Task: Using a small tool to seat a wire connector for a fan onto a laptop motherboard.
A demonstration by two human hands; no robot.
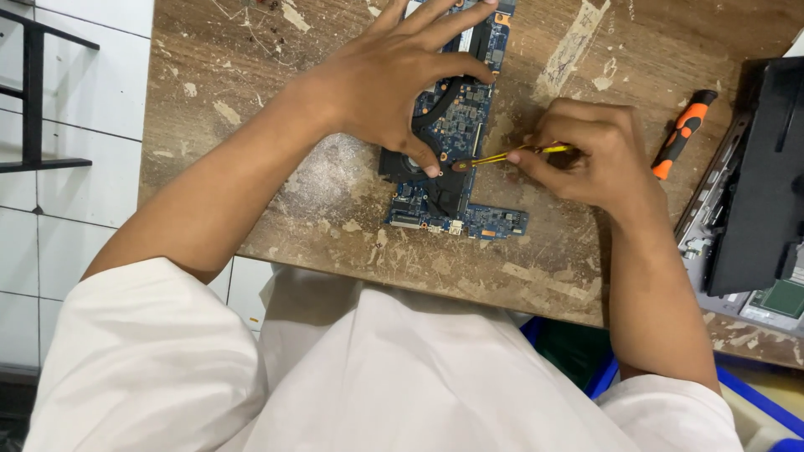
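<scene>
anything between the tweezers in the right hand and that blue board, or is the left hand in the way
Nothing visible blocks them. The right hand holds yellow tweezers whose tips already reach the blue circuit board. The left hand presses the board, its thumb right beside the tips, not across them.

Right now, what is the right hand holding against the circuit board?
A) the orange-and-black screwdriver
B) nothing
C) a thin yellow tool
C: the right hand pinches a thin yellow tool whose tip meets the blue circuit board; the orange-and-black screwdriver lies apart on the table.
</scene>
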